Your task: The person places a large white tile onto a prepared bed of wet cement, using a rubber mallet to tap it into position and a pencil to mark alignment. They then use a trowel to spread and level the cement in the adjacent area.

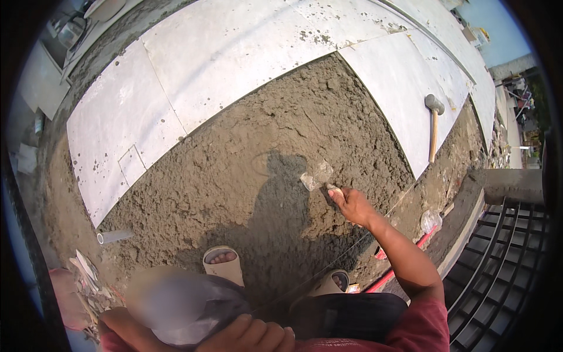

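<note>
Closest of all, the left hand [252,335] lies beside dark cloth [220,308], toward the wearer and to the left of the trowel [321,171], its fingers bent side by side; whether they grip anything cannot be told. The right hand [353,206] is closed around the trowel's handle, thumb along the top, with the smeared blade pointing away to the left. Wet cement [264,126], rough and lumpy, spreads all round the trowel — whether the blade touches it is hard to say. Toward the wearer from the trowel are two pale sandals [224,268] with feet in them. Beyond the trowel stretch large whitish slabs [234,50] spotted with cement; on another slab [396,88], to its right, rests a mallet [434,117] with a dark head and wooden handle. Well left of the trowel lies a short grey pipe [115,236]. To its right, toward the wearer, are a clear plastic bag [431,221], a red pole [381,280] and — farther out — a dark metal grille [498,252].
</note>
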The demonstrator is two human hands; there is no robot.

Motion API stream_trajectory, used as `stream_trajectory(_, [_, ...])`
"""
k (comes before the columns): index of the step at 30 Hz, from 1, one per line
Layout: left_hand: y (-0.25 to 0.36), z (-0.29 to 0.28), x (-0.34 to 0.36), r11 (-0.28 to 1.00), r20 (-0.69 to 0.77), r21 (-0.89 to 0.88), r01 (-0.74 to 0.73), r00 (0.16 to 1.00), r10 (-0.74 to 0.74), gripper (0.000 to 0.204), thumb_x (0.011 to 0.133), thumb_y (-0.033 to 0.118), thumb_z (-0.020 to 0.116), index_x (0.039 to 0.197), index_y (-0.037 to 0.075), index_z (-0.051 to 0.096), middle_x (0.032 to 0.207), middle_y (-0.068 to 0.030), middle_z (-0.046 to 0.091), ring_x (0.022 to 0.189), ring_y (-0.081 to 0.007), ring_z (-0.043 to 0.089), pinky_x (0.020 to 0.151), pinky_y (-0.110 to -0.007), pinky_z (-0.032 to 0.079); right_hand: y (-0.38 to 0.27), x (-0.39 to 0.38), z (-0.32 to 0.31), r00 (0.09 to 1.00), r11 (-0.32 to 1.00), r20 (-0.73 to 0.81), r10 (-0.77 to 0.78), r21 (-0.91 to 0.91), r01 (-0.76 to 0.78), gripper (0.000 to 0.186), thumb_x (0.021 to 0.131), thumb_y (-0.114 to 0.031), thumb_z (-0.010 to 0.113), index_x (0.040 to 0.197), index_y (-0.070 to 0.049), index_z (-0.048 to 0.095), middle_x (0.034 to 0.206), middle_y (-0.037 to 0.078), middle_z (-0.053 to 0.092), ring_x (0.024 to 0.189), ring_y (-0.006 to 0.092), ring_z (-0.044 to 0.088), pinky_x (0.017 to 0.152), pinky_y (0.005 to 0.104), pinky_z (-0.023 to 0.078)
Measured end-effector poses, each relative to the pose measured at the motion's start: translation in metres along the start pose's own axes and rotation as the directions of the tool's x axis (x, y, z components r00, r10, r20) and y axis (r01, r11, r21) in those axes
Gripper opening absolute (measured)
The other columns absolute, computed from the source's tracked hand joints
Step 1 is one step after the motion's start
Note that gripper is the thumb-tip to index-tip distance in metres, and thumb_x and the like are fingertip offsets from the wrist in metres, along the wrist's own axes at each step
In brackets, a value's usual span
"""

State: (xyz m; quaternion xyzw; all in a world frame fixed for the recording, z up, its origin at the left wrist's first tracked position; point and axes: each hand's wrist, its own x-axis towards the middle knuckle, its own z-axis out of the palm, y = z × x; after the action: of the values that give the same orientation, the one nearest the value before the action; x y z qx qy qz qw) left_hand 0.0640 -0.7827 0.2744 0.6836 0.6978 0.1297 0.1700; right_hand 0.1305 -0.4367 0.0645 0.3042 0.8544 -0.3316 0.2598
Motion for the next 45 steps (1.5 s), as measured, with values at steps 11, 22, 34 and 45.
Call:
stream_trajectory(11, [0.013,0.001,0.002,0.999,-0.023,0.046,-0.008,1.000,0.009,0.033,0.080,0.023,0.052,0.105,0.002,0.057,0.082,-0.0061,0.051,0.076,-0.0210,0.051,0.072,-0.034,0.042,-0.031,0.032,0.002,0.990,0.923,0.139,-0.010,0.383,-0.045,0.065,0.098,-0.058,0.044,0.120,0.001,0.060,0.068,0.005,0.059,0.052,0.0135,0.059,0.048,0.0314,0.050])
stream_trajectory(22, [-0.006,-0.004,0.003,0.998,-0.003,-0.068,0.014,1.000,-0.015,0.038,0.078,0.027,0.053,0.107,0.002,0.058,0.082,-0.0068,0.052,0.076,-0.0220,0.052,0.074,-0.036,0.043,-0.015,0.031,-0.096,0.975,0.815,-0.120,0.188,0.573,-0.087,0.038,0.097,-0.035,0.053,0.092,0.001,0.061,0.065,0.007,0.059,0.043,0.0120,0.053,0.045,0.0313,0.047])
stream_trajectory(34, [-0.025,-0.023,0.011,0.991,0.013,-0.132,-0.016,1.000,0.017,0.038,0.079,0.028,0.052,0.106,0.002,0.057,0.081,-0.0066,0.050,0.075,-0.0216,0.050,0.073,-0.036,0.043,-0.017,0.151,-0.146,0.682,0.966,-0.712,0.167,-0.021,-0.258,0.031,0.091,-0.024,0.057,0.108,0.000,0.049,0.102,0.026,0.066,0.097,0.0425,0.065,0.084,0.0507,0.051])
stream_trajectory(45, [-0.037,-0.024,0.017,0.992,0.032,-0.126,0.006,0.999,-0.002,0.036,0.081,0.027,0.051,0.106,0.002,0.056,0.084,-0.0078,0.050,0.078,-0.0224,0.050,0.077,-0.037,0.043,-0.008,0.150,-0.140,0.810,0.847,-0.583,-0.069,-0.463,-0.261,0.034,0.093,-0.023,0.052,0.121,-0.006,0.059,0.106,0.021,0.065,0.094,0.0393,0.066,0.080,0.0475,0.054])
